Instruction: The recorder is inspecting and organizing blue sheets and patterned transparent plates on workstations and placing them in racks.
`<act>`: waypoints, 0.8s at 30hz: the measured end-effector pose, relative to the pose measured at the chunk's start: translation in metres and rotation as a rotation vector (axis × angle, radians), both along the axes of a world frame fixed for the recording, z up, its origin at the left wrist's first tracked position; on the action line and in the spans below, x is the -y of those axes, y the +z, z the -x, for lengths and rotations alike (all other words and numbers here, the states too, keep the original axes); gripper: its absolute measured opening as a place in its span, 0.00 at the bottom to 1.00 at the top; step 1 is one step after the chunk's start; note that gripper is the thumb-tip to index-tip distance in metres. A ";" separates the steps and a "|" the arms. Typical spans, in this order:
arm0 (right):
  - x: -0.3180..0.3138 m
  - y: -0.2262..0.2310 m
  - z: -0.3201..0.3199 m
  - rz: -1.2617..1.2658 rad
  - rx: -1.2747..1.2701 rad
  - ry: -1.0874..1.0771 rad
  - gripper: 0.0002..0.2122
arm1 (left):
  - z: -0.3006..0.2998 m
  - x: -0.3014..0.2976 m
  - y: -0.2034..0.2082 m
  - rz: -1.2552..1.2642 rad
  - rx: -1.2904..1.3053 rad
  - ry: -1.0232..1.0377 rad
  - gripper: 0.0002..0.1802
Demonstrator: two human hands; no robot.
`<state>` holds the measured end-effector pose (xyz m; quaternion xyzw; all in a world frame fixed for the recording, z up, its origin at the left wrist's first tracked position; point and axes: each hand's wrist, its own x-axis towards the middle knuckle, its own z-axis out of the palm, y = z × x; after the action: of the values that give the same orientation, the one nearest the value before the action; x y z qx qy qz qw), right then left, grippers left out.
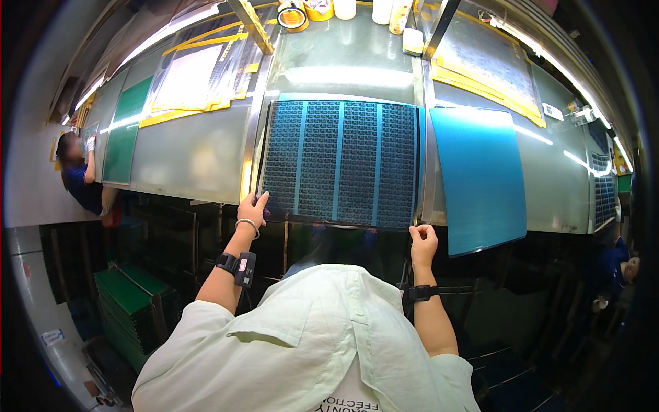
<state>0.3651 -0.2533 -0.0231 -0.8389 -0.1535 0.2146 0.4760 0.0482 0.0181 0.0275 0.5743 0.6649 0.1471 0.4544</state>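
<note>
A dark sheet [357,165] printed with rows of small repeated shapes and split by blue stripes lies on the light table in front of me. My left hand [252,209] is at its near left corner, with thumb and forefinger closed on the edge. At the near right corner my right hand [423,242] pinches the edge between thumb and bent fingers. The sheet's near edge reaches the table's front edge. A plain blue sheet [480,178] lies to the right of my right hand, its near end hanging past the table's edge.
Yellow-edged clear films [195,79] lie left, and more [487,79] right. Tape rolls [293,17] and bottles [399,15] stand at the back, between metal posts. A stack of green boards [123,295] sits low left. Other people [84,175] are at the far left and right.
</note>
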 end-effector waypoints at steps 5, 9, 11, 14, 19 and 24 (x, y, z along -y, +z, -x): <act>-0.008 0.005 0.000 -0.104 -0.232 -0.064 0.07 | 0.007 -0.006 -0.017 0.023 0.090 -0.025 0.16; -0.007 0.003 -0.003 -0.101 -0.187 -0.002 0.07 | 0.010 -0.010 -0.020 0.052 0.194 -0.039 0.11; -0.006 0.004 -0.001 -0.095 -0.181 -0.006 0.07 | 0.008 -0.009 -0.014 0.115 0.149 -0.033 0.11; -0.010 0.006 0.003 -0.076 -0.151 -0.016 0.06 | 0.012 -0.007 -0.015 0.103 0.196 0.027 0.08; -0.001 -0.005 -0.010 -0.050 -0.080 0.044 0.05 | 0.014 -0.008 -0.018 0.090 0.288 -0.014 0.05; -0.012 0.006 -0.012 -0.083 -0.154 -0.021 0.05 | 0.021 -0.003 -0.026 0.121 0.318 0.031 0.06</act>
<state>0.3773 -0.2417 -0.0171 -0.8010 -0.1164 0.2668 0.5231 0.0274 0.0206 0.0015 0.5049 0.6012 0.2026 0.5853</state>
